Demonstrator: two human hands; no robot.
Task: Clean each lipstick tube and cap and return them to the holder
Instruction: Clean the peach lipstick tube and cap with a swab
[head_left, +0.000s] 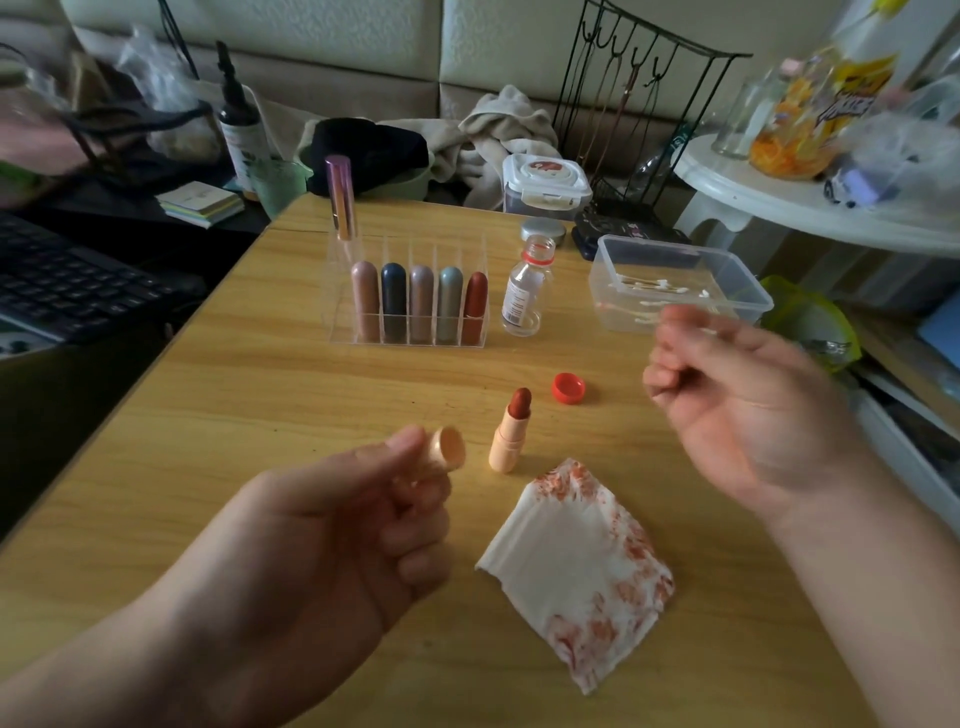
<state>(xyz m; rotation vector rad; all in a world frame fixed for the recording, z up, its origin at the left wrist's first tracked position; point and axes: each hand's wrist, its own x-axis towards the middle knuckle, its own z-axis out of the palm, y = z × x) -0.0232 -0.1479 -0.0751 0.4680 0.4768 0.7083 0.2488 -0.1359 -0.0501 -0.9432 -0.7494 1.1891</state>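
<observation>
My left hand grips a peach lipstick cap between thumb and fingers, its open end turned toward me. The matching peach tube stands upright on the wooden table just right of the cap, its dark red bullet exposed. My right hand hovers blurred to the right with its fingers curled, pinching a thin white cotton swab at the fingertips. The clear acrylic holder stands further back with several capped lipsticks in its front row and a tall pink-gold tube behind.
A folded white tissue stained red lies in front of the tube. A red bottle cap and a small open clear bottle sit behind it. A clear plastic box of cotton swabs stands at the right, and a keyboard lies off the table's left edge.
</observation>
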